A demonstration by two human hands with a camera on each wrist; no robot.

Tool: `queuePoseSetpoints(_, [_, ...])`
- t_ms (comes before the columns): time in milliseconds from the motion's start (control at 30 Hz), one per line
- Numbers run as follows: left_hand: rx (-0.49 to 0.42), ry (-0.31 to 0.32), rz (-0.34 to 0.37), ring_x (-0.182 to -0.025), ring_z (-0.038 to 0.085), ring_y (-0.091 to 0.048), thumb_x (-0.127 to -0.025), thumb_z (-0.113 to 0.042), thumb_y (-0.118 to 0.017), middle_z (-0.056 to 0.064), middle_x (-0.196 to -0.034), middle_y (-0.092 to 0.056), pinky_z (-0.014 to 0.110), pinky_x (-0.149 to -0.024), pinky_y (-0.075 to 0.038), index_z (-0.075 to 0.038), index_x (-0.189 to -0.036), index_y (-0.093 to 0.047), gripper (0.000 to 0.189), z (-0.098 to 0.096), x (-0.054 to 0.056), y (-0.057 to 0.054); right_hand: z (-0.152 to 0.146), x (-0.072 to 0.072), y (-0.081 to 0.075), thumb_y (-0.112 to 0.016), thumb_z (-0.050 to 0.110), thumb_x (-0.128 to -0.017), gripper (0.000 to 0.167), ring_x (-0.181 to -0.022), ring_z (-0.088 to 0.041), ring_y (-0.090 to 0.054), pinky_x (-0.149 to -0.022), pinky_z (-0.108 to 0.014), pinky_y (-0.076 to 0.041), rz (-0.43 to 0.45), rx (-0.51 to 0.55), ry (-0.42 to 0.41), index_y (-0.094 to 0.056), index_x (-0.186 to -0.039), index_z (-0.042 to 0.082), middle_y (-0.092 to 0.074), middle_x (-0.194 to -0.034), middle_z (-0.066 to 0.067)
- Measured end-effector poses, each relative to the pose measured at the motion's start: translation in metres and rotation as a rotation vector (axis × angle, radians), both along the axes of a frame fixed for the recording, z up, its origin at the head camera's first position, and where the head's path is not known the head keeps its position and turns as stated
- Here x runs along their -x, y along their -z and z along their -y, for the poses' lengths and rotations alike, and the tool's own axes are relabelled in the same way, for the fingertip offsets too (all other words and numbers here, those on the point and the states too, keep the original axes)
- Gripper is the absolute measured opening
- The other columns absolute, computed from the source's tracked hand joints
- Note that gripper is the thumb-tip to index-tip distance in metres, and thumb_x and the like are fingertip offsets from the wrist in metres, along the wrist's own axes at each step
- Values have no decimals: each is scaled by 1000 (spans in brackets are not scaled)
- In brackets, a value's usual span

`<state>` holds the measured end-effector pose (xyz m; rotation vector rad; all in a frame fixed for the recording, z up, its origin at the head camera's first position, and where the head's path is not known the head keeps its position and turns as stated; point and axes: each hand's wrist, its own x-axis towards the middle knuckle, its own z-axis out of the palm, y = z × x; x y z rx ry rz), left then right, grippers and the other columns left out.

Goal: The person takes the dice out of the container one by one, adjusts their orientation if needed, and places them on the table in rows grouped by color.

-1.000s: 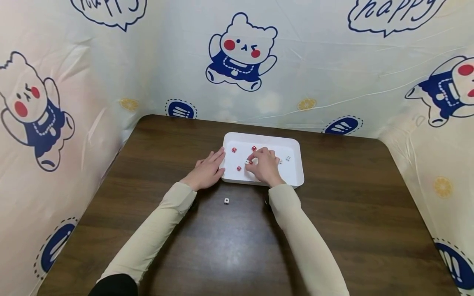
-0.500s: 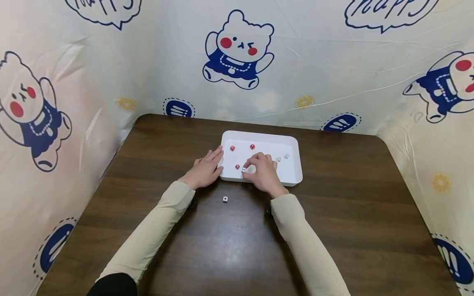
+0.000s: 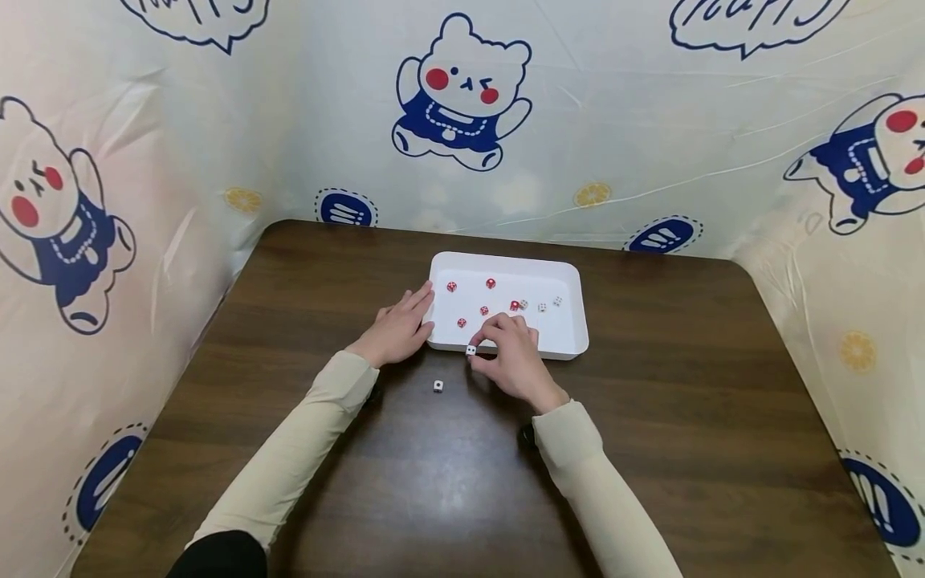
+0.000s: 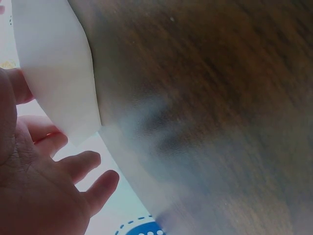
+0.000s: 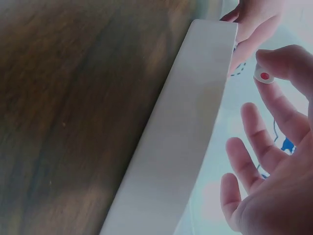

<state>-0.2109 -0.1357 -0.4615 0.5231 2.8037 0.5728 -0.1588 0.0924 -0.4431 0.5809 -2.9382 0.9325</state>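
Between thumb and forefinger, my right hand (image 3: 511,359) pinches a white die (image 3: 471,351) above the near rim of a white tray (image 3: 560,347). One face of that die shows a single red dot in the right wrist view. My left hand (image 3: 395,327) rests against the tray's left side, its fingers extended along the wall; the left wrist view shows fingertips touching the tray wall (image 4: 58,63). Inside the tray lie several red dice (image 3: 451,286) toward the left and middle, and several white dice (image 3: 543,307) toward the right. Another white die (image 3: 438,386) sits on the table in front of the tray.
The dark brown wooden table (image 3: 694,385) extends to both sides and toward the person. Behind and beside it hangs a pale curtain (image 3: 614,96) printed with cartoon bears.
The right hand has carried the pinched white die from the tray's middle toward the near rim, uncovering dice behind it. The left hand stays at the tray's left side.
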Motion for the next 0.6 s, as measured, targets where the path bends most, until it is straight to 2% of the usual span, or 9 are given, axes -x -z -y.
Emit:
queuePoseSetpoints(167, [0,0,2,-149,37,-15,-101,-32,-43,2,-164,-7,62,-111,-22,-9,-154,-19,63,0,-1,-1,0,-11,-3,-74,23,-80,10,-103,-24,-46,-86,-43,-31,-25,0,-22,-69,-88,18,-58,-105,0])
queuePoseSetpoints(333, [2,-1,3,-149,37,-15,-101,-33,-43,2,-164,-6,62,-111,-22,-9,-155,-19,64,0,-2,-2,-1,-23,-4,-74,22,-80,10,-98,-21,-46,-82,-39,-33,-11,-2,-57,-69,-88,18,-59,-104,1])
queuePoseSetpoints(600, [-5,-5,4,-149,38,-14,-101,-33,-43,3,-164,-7,62,-112,-21,-9,-155,-18,64,0,-1,-2,-5,-34,7,-75,22,-81,13,-93,-19,-48,-87,-38,-39,41,-10,-93,-70,-92,16,-61,-102,0])
